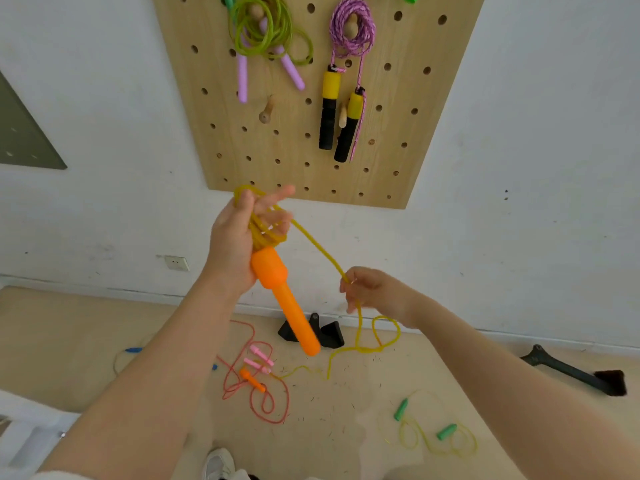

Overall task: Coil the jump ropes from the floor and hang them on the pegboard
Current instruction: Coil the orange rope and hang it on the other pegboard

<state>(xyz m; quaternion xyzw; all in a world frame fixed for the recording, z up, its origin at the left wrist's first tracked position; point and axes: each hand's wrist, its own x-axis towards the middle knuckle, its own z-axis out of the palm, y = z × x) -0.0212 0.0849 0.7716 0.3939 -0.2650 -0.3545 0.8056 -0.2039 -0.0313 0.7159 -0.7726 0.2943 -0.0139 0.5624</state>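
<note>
My left hand [239,237] holds several yellow rope coils [266,230] wound around its palm, thumb up. An orange handle [287,303] hangs from the coils. The yellow rope [318,249] runs from them down to my right hand [372,291], which pinches it. Past that hand the rope trails to the floor in a loop [384,336] and reaches the second orange handle [252,379]. The wooden pegboard [408,133] on the wall carries a green rope with purple handles [266,32] and a pink rope with yellow-black handles [349,32]. A bare peg [266,110] sticks out lower down.
On the floor lie a red rope with pink handles [258,358], a yellow rope with green handles [436,434], and a blue-handled rope [133,350]. A black stand [325,332] sits by the wall, a dark brush [585,375] at right. My shoe [218,464] shows below.
</note>
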